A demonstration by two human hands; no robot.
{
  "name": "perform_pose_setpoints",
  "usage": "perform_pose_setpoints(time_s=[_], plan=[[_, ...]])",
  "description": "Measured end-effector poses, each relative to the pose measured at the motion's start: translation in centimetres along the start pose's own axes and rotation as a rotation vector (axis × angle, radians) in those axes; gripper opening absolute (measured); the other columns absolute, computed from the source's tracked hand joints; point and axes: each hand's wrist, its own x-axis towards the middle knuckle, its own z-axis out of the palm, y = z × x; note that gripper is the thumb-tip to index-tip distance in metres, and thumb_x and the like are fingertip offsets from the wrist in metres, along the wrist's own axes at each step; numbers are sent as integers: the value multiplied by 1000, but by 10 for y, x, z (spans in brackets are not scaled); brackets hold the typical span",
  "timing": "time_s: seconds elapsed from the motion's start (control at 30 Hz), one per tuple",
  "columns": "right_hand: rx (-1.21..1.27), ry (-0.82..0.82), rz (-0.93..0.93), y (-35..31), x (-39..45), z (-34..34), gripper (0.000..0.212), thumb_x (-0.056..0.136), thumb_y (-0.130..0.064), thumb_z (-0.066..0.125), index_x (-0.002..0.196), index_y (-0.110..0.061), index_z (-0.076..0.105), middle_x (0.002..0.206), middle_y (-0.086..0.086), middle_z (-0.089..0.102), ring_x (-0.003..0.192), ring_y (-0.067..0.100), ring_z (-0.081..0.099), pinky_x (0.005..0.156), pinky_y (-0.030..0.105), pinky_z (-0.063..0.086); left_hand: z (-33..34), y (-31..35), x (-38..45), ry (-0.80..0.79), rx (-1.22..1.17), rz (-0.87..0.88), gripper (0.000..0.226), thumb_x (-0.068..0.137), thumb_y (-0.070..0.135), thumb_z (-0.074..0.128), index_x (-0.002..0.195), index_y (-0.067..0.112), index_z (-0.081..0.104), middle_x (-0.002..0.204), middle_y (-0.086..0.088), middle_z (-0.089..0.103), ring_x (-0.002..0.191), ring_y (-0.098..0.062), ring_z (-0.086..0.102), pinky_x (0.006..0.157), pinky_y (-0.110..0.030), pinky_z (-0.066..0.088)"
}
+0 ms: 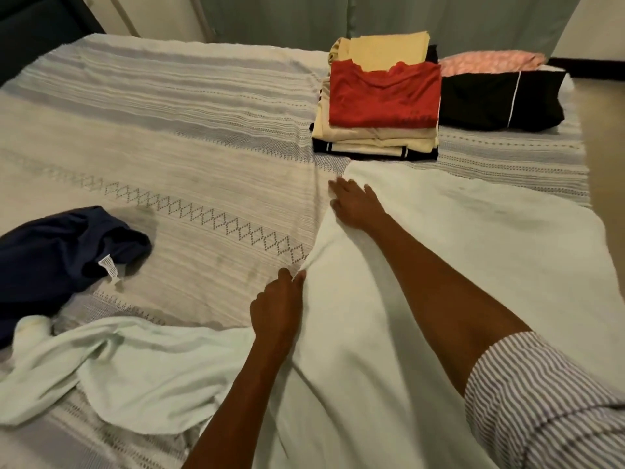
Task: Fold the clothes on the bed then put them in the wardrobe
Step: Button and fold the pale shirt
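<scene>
A large white garment [456, 258] lies spread flat over the right half of the bed [176, 137]. My left hand [277, 309] pinches its left edge near the middle, fingers closed on the cloth. Farther up the same edge, my right hand [355, 204] rests flat on the fabric with fingers spread. One sleeve of the garment [135, 367] trails out to the left, crumpled. A dark navy garment [57, 265] lies unfolded at the left edge. At the far side stands a stack of folded clothes [378, 130] with a red shirt [385, 96] on top.
A black folded item with a white stripe [500, 99] and a pink cloth [490, 60] lie right of the stack. Behind the bed hangs a grey-green curtain [372, 15]. The bed's right edge meets the floor [602, 130].
</scene>
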Motion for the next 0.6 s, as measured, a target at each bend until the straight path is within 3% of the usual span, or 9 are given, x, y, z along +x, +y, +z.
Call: perform_pose_setpoints(time_s=[0.1, 0.2, 0.27, 0.33, 0.4, 0.5, 0.6], plan=[[-33, -15, 2, 4, -8, -1, 54, 107, -34, 28, 158, -18, 19, 167, 6, 9, 152, 25, 13, 120, 50, 12, -3, -5, -5, 16, 22, -25, 53, 102, 57, 24, 109, 13, 51, 103, -13, 66, 93, -36, 64, 78, -40, 44], [-79, 78, 3, 6, -16, -10, 51, 104, -25, 38, 155, -20, 30, 161, 9, 27, 146, 29, 27, 115, 49, 24, -6, -13, -12, -6, -6, -17, 54, 101, 59, 27, 106, 13, 54, 102, -13, 66, 93, -36, 63, 79, -40, 46], [-189, 134, -28, 7, -25, -16, 50, 100, -22, 46, 149, -28, 42, 145, 11, 46, 130, 33, 44, 102, 46, 36, -9, -15, -19, -1, -47, 33, 48, 102, 54, 30, 105, 12, 53, 103, -12, 65, 93, -34, 62, 78, -40, 45], [-284, 160, -104, 2, -30, -21, 45, 99, -23, 46, 143, -35, 49, 129, 10, 53, 117, 33, 49, 91, 43, 38, -11, -14, -22, 13, -123, 50, 39, 103, 47, 36, 106, 12, 54, 104, -10, 64, 93, -32, 61, 75, -37, 42], [-360, 148, -118, -3, -28, -21, 40, 102, -27, 44, 140, -36, 52, 127, 11, 54, 116, 34, 50, 92, 43, 37, -13, -12, -22, 6, -159, 44, 31, 101, 39, 41, 109, 13, 56, 106, -7, 64, 95, -29, 60, 75, -35, 41], [-414, 109, -9, -13, -15, -30, 34, 102, -24, 44, 131, -33, 60, 125, 6, 59, 118, 30, 53, 96, 40, 36, -16, -15, -23, -28, -190, 44, 23, 95, 30, 48, 112, 17, 56, 108, -3, 63, 94, -24, 57, 76, -34, 42], [-439, 142, -7, -19, -4, -38, 29, 94, -6, 51, 113, -19, 68, 109, 4, 68, 104, 27, 62, 79, 33, 36, -23, -17, -29, -11, -201, 90, 24, 92, 27, 51, 115, 22, 54, 109, 2, 60, 91, -20, 57, 74, -33, 42]])
